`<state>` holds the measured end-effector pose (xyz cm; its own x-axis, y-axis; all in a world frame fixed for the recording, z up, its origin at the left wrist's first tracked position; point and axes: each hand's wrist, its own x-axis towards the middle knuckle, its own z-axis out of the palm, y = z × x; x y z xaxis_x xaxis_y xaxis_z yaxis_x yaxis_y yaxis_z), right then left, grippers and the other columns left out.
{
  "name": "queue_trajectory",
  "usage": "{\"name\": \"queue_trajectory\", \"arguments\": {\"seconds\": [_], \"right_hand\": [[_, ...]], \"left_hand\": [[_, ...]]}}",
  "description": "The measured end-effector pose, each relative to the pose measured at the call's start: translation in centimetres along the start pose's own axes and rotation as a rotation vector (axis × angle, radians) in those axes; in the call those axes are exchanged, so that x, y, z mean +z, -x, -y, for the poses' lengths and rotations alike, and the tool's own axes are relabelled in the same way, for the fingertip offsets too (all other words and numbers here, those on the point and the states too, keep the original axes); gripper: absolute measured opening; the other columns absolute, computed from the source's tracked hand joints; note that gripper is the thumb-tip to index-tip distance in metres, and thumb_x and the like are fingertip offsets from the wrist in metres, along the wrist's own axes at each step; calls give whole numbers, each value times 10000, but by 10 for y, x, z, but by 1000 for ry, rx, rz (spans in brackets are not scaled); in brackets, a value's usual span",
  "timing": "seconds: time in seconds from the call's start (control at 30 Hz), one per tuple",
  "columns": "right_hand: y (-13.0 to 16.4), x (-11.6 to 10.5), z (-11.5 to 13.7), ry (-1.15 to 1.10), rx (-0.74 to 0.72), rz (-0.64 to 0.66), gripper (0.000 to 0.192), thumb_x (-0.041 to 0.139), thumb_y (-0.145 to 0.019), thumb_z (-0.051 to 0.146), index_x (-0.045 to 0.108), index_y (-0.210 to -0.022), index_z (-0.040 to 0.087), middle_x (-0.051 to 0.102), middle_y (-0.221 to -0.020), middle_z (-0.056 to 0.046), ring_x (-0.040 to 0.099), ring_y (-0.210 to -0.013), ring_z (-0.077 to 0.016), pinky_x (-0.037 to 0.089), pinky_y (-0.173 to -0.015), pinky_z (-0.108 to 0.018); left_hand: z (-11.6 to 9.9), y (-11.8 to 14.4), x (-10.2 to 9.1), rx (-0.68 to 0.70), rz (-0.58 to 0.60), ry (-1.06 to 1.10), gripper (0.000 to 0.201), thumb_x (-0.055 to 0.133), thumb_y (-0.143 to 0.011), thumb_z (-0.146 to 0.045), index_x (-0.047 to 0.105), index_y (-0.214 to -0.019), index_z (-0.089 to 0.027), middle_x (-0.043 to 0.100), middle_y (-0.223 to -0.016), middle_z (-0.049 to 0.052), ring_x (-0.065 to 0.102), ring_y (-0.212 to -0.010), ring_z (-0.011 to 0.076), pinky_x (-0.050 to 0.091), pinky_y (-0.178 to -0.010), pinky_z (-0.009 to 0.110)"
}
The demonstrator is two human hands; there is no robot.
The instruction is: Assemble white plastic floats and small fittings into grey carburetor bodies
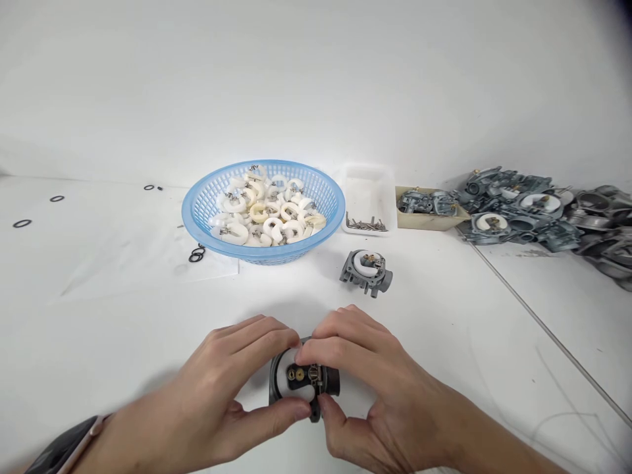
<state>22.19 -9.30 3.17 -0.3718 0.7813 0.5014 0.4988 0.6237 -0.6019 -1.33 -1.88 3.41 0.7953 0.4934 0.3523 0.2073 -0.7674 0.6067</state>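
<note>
From the head view, the left hand [232, 388] and right hand [365, 388] both close around a grey carburettor body [302, 380] low over the worktop [444, 342], fingertips pinching its white float, which I judge could slip or bend if squeezed askew; no writing is legible.

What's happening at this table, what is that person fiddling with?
A person holds a small grey metal carburetor body in both hands, left hand and right hand, fingertips on its white float. A similar body lies just beyond, before a blue basket of white floats and a pile of metal bodies.
</note>
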Motion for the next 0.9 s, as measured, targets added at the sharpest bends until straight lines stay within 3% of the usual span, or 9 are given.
{"name": "queue_trajectory", "arguments": {"seconds": [0.33,0.47,0.9], "right_hand": [[0,-1,3,-2,34,29,546,591,-768,34,556,-1252,282,673,-986,-19,642,-802,-213,543,-774,-386],[0,0,0,-4,19,26,503,588,-781,79,569,-1252,253,673,-1006,-23,646,-834,-212,536,-767,-389],[1,-2,2,-2,69,32,575,606,-788,61,555,-1315,286,648,-1057,-43,657,-877,-232,575,-811,-398]], "left_hand": [[0,1,-1,-34,65,24,149,725,-1028,-293,628,-1126,-234,729,-982,6,713,-835,180,611,-739,276],[3,2,-1,21,83,24,204,729,-1048,-318,587,-1165,-228,720,-999,12,706,-853,174,599,-757,264],[4,1,-1,58,54,9,248,743,-1044,-372,589,-1172,-226,733,-972,25,723,-820,189,599,-734,266]]}}
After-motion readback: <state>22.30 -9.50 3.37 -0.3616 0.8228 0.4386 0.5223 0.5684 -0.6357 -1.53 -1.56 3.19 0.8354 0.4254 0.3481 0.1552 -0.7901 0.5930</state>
